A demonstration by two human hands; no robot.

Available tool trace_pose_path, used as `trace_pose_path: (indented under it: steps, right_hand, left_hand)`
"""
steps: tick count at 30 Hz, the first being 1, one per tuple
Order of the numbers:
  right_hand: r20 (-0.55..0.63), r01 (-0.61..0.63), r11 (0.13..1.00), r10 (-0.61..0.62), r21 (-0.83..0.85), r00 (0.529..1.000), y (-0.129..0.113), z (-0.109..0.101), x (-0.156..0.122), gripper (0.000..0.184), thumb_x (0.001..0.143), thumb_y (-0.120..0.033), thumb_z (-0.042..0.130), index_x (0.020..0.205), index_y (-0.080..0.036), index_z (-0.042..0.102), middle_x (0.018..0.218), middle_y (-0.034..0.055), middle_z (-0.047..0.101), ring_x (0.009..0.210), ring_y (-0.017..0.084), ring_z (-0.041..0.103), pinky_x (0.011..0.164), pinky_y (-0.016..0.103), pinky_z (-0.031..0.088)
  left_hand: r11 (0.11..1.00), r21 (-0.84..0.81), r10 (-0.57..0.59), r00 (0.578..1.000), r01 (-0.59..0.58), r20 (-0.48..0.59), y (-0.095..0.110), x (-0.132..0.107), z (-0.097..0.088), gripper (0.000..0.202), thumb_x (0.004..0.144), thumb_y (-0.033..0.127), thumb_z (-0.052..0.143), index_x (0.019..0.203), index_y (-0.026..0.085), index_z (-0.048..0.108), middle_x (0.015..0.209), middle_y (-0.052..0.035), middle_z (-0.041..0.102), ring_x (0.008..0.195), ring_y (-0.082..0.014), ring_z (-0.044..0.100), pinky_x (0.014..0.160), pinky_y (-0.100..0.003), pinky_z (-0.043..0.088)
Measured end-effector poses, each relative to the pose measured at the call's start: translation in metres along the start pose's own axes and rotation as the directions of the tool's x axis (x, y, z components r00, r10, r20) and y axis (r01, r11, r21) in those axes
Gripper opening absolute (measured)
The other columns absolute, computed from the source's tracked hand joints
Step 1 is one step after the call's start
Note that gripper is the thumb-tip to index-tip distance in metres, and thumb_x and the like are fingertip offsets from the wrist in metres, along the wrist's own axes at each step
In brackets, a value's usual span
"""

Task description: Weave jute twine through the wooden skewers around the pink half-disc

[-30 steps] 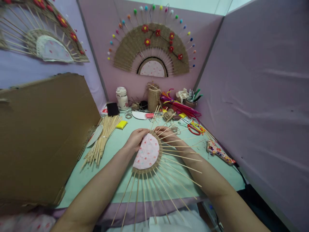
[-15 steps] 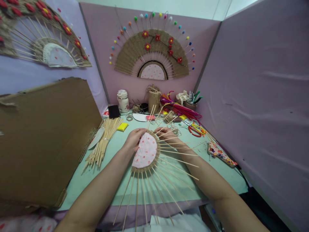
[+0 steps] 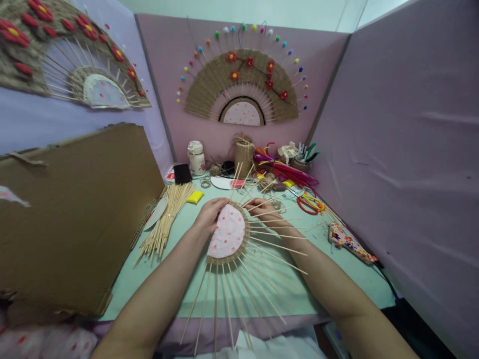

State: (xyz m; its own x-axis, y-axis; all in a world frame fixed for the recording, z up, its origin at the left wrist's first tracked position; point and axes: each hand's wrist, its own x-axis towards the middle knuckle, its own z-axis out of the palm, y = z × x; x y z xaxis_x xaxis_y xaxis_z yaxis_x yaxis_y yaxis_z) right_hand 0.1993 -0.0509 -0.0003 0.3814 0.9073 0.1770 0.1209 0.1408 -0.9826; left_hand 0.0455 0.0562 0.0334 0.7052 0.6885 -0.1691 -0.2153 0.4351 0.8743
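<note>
A half-round fan base (image 3: 227,232), covered in white cloth with red dots and edged with woven twine, is held up over the table, its straight side turned left. Thin wooden sticks (image 3: 217,299) radiate from its curved edge toward the back, right and front. My left hand (image 3: 208,215) grips the upper left of the base, thumb over the cloth and fingers partly hidden. At the upper right of the rim, my right hand (image 3: 260,207) is closed in a pinch close to the sticks. What its fingertips hold is too small to make out.
Left lie a bundle of sticks (image 3: 168,214) and a cardboard sheet (image 3: 75,219). Red-handled scissors (image 3: 307,205) and a patterned glue gun (image 3: 350,243) lie right. Behind stand a white jar (image 3: 196,158) and twine spool (image 3: 244,155). A finished fan (image 3: 205,89) hangs on the back wall.
The whole view has shifted slightly, so the surroundings appear farther right. My right fingers have moved a little along the rim; my left hand keeps its grip on the base.
</note>
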Motion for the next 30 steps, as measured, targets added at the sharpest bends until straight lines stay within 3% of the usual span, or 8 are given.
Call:
trace_pose_path:
  steps: [5,8,12,16,21,24,26,30]
  right_hand:
    - [0.041,-0.01,1.0,0.009,0.017,0.999,0.001,-0.001,0.0,0.021,0.07,-0.034,0.066,0.084,-0.018,0.066,0.076,0.0022,0.064,0.065,0.013,0.054,0.064,0.028,0.041]
    - [0.035,0.046,0.995,-0.043,-0.09,0.998,0.002,-0.002,0.002,0.019,0.071,-0.033,0.063,0.083,-0.018,0.066,0.081,0.0032,0.065,0.069,0.014,0.056,0.066,0.028,0.041]
    - [-0.066,0.102,0.951,-0.126,-0.293,0.99,0.008,-0.005,0.011,0.02,0.071,-0.036,0.061,0.075,-0.017,0.066,0.074,0.0032,0.064,0.069,0.015,0.055,0.067,0.029,0.042]
    - [-0.183,0.112,0.916,-0.194,-0.384,0.964,0.012,-0.013,0.015,0.023,0.073,-0.039,0.057,0.076,-0.018,0.066,0.067,0.0023,0.062,0.063,0.015,0.052,0.062,0.027,0.039]
    - [-0.169,0.109,0.766,-0.274,-0.633,0.947,0.006,-0.03,0.011,0.025,0.08,-0.039,0.05,0.081,-0.02,0.066,0.071,0.0033,0.063,0.065,0.017,0.053,0.063,0.028,0.037]
    - [-0.237,0.002,0.607,-0.312,-0.794,0.92,0.003,-0.047,0.012,0.027,0.083,-0.035,0.044,0.084,-0.019,0.066,0.083,0.0073,0.065,0.075,0.019,0.055,0.068,0.028,0.036]
    - [-0.352,-0.139,0.54,-0.313,-0.83,0.882,0.002,-0.062,0.012,0.031,0.085,-0.035,0.041,0.086,-0.018,0.066,0.088,0.0102,0.066,0.08,0.02,0.055,0.069,0.028,0.036]
    - [-0.611,-0.431,0.494,-0.293,-0.755,0.735,0.001,-0.1,0.01,0.039,0.085,-0.04,0.039,0.09,-0.014,0.067,0.09,0.0152,0.066,0.08,0.023,0.057,0.068,0.029,0.038]
  left_hand:
    - [1.0,-0.005,0.009,1.0,-0.009,0.019,0.001,0.001,-0.001,0.018,0.055,0.021,0.074,0.062,0.012,0.061,0.051,0.0007,0.061,0.045,-0.0085,0.053,0.048,-0.02,0.04]
    - [1.0,-0.026,0.014,1.0,-0.014,0.025,0.002,0.003,-0.004,0.016,0.056,0.019,0.073,0.062,0.012,0.061,0.052,0.0001,0.062,0.045,-0.009,0.054,0.049,-0.021,0.042]
    - [0.992,-0.12,-0.028,0.999,0.03,0.017,0.007,0.009,-0.01,0.012,0.059,0.015,0.071,0.063,0.013,0.059,0.054,0.0007,0.063,0.047,-0.0104,0.056,0.053,-0.023,0.046]
    - [0.952,-0.255,-0.176,0.984,0.168,-0.007,0.016,0.015,-0.02,0.006,0.067,0.013,0.064,0.063,0.013,0.059,0.055,-0.0009,0.064,0.047,-0.0114,0.059,0.054,-0.023,0.049]
    - [0.928,-0.333,-0.192,0.98,0.167,-0.045,0.029,0.02,-0.034,0.01,0.073,0.013,0.059,0.064,0.013,0.058,0.052,-0.0011,0.061,0.044,-0.0109,0.057,0.048,-0.021,0.048]
    - [0.922,-0.362,-0.164,0.985,0.136,-0.048,0.038,0.02,-0.041,0.012,0.077,0.015,0.056,0.065,0.014,0.056,0.052,0.0,0.058,0.044,-0.0094,0.056,0.046,-0.02,0.047]
    - [0.893,-0.433,-0.142,0.99,0.122,-0.014,0.045,0.019,-0.044,0.012,0.08,0.015,0.053,0.068,0.015,0.055,0.054,0.0009,0.056,0.045,-0.0076,0.055,0.044,-0.017,0.045]
    - [0.757,-0.631,-0.117,0.986,0.167,0.12,0.054,0.018,-0.052,0.014,0.084,0.014,0.045,0.074,0.014,0.055,0.059,-0.0007,0.054,0.052,-0.007,0.056,0.044,-0.014,0.044]
